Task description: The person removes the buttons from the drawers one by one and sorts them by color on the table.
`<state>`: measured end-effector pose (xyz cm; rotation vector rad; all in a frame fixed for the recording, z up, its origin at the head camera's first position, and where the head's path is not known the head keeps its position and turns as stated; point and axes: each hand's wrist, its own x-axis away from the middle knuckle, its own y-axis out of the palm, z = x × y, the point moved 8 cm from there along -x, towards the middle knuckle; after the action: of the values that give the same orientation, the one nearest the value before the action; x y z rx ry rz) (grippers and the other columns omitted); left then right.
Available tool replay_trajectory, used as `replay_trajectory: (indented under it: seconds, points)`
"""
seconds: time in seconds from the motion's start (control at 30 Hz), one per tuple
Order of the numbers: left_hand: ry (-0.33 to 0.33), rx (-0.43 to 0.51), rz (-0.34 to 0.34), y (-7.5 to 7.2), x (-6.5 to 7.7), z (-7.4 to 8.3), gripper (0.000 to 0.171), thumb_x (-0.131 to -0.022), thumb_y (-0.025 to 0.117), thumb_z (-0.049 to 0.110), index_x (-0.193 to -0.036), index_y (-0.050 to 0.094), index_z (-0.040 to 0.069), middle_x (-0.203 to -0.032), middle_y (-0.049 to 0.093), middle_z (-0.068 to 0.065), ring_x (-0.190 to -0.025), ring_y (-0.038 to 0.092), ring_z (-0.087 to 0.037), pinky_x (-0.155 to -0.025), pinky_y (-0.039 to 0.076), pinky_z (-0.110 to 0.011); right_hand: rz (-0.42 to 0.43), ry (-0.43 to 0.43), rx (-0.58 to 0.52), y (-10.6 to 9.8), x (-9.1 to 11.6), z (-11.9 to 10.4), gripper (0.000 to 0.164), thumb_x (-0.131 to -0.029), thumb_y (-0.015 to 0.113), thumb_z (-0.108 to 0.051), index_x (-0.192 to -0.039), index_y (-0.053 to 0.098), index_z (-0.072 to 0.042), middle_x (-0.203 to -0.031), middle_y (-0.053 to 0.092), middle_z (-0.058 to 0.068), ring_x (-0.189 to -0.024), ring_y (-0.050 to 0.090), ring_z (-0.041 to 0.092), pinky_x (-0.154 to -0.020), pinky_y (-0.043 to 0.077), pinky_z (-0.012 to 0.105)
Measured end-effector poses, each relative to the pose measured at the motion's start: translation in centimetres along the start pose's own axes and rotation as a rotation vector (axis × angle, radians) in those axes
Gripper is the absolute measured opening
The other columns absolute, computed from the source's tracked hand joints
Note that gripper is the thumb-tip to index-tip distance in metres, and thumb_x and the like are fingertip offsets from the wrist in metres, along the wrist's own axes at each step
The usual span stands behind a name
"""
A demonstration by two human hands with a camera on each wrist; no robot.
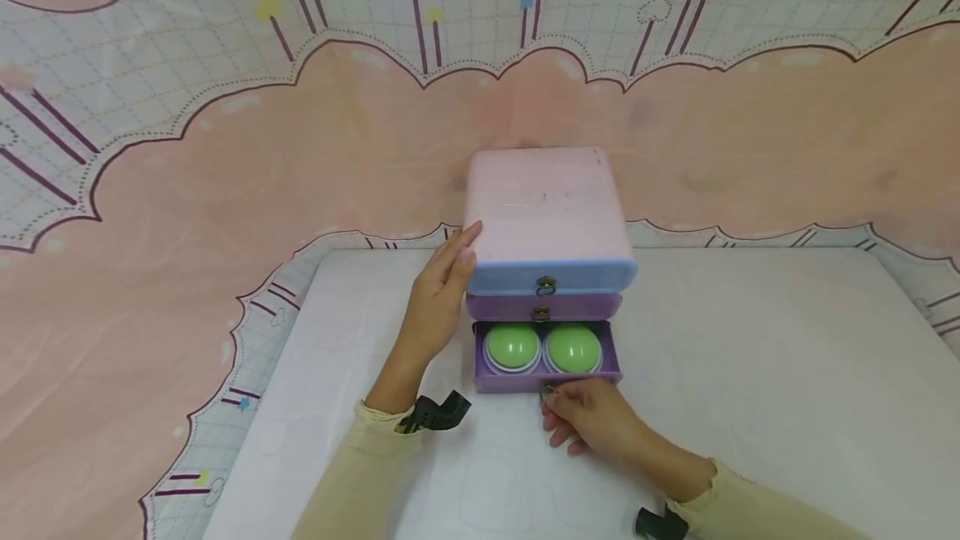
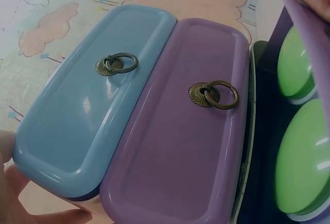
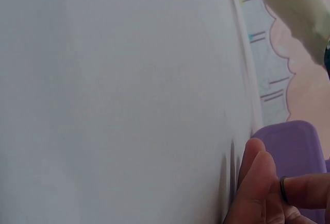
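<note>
"Where can a hand be passed?"
"To the right of the drawer cabinet (image 1: 547, 207), over the white tabletop (image 1: 750, 357); the left side is blocked by the left hand (image 1: 438, 298)."
"And the bottom drawer (image 1: 510, 384)?"
"Most room is taken up by two green domes (image 1: 513, 346); its front is obstructed by the right hand (image 1: 592, 415) at the ring pull (image 3: 283, 191)."

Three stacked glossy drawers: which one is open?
The bottom purple drawer: two round green domes show inside; the blue drawer and middle purple drawer show only fronts.
</note>
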<state>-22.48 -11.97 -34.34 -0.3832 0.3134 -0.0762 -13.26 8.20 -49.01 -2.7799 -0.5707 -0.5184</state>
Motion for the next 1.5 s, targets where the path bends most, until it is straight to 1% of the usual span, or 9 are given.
replay_trajectory:
  seconds: [0.2, 0.33, 0.47, 0.67, 0.83, 1.03, 1.23, 1.33, 1.5]
  points:
    - [0.001, 0.005, 0.007, -0.1, 0.0, -0.1, 0.044, -0.111, 0.041, 0.039, -0.153, 0.048, 0.03, -0.163, 0.039, 0.007, -0.155, 0.027, -0.014, -0.126, 0.026, -0.045, -0.012, 0.01, -0.016, 0.4, 0.5, 0.3, 0.026, -0.104, 0.059, -0.021, -0.099, 0.072, 0.001, -0.084, 0.074, 0.005, -0.069, 0.071, 0.016, -0.056, 0.059, 0.032]
    - [0.004, 0.009, 0.01, -0.2, 0.0, -0.1, 0.044, -0.111, 0.042, 0.039, -0.153, 0.049, 0.029, -0.163, 0.039, 0.007, -0.156, 0.028, -0.019, -0.126, 0.026, -0.045, -0.018, 0.017, -0.026, 0.4, 0.6, 0.4, 0.027, -0.104, 0.059, -0.023, -0.101, 0.072, 0.001, -0.086, 0.074, 0.005, -0.07, 0.071, 0.015, -0.057, 0.059, 0.032]
    - [0.003, 0.011, 0.01, -0.2, 0.0, -0.1, 0.044, -0.111, 0.042, 0.039, -0.153, 0.049, 0.029, -0.163, 0.038, 0.006, -0.156, 0.028, -0.02, -0.126, 0.027, -0.045, -0.067, 0.013, -0.01, 0.5, 0.7, 0.4, 0.031, -0.105, 0.057, -0.026, -0.101, 0.07, 0.002, -0.086, 0.073, 0.006, -0.069, 0.071, 0.016, -0.056, 0.059, 0.033]
    - [0.011, 0.017, 0.005, -0.1, 0.0, -0.2, 0.044, -0.111, 0.042, 0.038, -0.153, 0.048, 0.029, -0.163, 0.038, 0.005, -0.156, 0.028, -0.021, -0.126, 0.027, -0.047, -0.123, -0.029, 0.109, 0.2, 1.3, -0.3, 0.036, -0.104, 0.059, -0.034, -0.092, 0.071, -0.002, -0.08, 0.073, 0.005, -0.065, 0.07, 0.018, -0.054, 0.057, 0.035]
    - [0.006, 0.01, 0.001, -0.1, 0.0, -0.1, 0.044, -0.111, 0.041, 0.039, -0.154, 0.048, 0.029, -0.164, 0.038, 0.006, -0.156, 0.028, -0.019, -0.126, 0.027, -0.047, -0.117, -0.129, 0.235, -0.3, 1.7, -2.6, 0.037, -0.104, 0.059, -0.038, -0.087, 0.073, -0.008, -0.075, 0.073, 0.004, -0.063, 0.07, 0.022, -0.052, 0.052, 0.029]
    - [-0.001, 0.003, 0.002, -0.1, 0.0, 0.0, 0.044, -0.111, 0.041, 0.04, -0.153, 0.048, 0.03, -0.164, 0.037, 0.007, -0.156, 0.027, -0.018, -0.126, 0.026, -0.046, -0.033, -0.251, 0.337, -1.2, 1.8, -6.0, 0.034, -0.101, 0.062, -0.043, -0.088, 0.074, -0.014, -0.075, 0.073, 0.002, -0.062, 0.069, 0.022, -0.057, 0.048, 0.024]
    - [0.014, 0.019, 0.007, 0.0, 0.0, 0.0, 0.043, -0.111, 0.042, 0.04, -0.153, 0.048, 0.033, -0.163, 0.039, 0.008, -0.155, 0.027, -0.013, -0.126, 0.027, -0.047, 0.18, -0.49, 0.443, -2.2, 1.5, -9.5, 0.02, -0.096, 0.073, -0.035, -0.094, 0.077, -0.015, -0.078, 0.072, -0.006, -0.064, 0.063, 0.004, -0.058, 0.053, 0.023]
    - [0.018, 0.024, 0.009, 0.0, -0.1, -0.1, 0.043, -0.11, 0.042, 0.041, -0.152, 0.049, 0.034, -0.162, 0.039, 0.01, -0.155, 0.025, -0.011, -0.126, 0.026, -0.046, 0.27, -0.581, 0.567, -2.0, 1.0, -10.6, 0.022, -0.093, 0.076, -0.036, -0.099, 0.077, -0.015, -0.083, 0.074, -0.009, -0.072, 0.064, 0.002, -0.065, 0.055, 0.023]
    - [0.018, 0.026, 0.01, 0.0, -0.1, -0.1, 0.043, -0.11, 0.042, 0.041, -0.152, 0.049, 0.033, -0.162, 0.04, 0.01, -0.155, 0.025, -0.011, -0.127, 0.025, -0.045, 0.322, -0.607, 0.827, -1.0, -0.4, -11.0, 0.042, -0.089, 0.078, -0.046, -0.115, 0.076, -0.013, -0.101, 0.077, -0.001, -0.087, 0.07, 0.013, -0.077, 0.058, 0.033]
